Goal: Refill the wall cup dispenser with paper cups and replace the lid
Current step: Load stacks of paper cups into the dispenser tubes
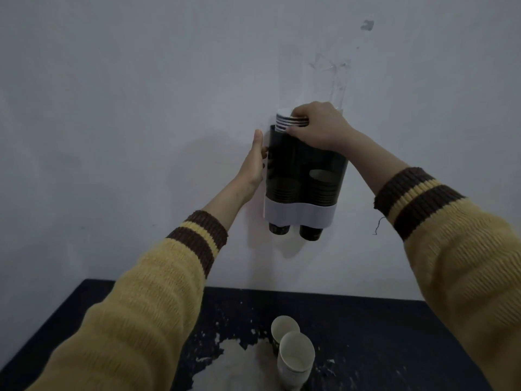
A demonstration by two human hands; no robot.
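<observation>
A dark, see-through two-tube cup dispenser (306, 176) with a white bottom band hangs on the wall. Cup bottoms poke out under both tubes. My right hand (315, 125) grips a stack of paper cups (287, 122) whose rims stick out of the top of the left tube. My left hand (255, 162) lies flat against the dispenser's left side, fingers pointing up. Stacked cups show low inside both tubes. No lid is in sight.
Below stands a dark table (366, 328) with flaked, white-worn patches. Two paper cup stacks (293, 354) stand upright on it near the front middle. The wall (141, 108) behind is plain, with tape residue above the dispenser.
</observation>
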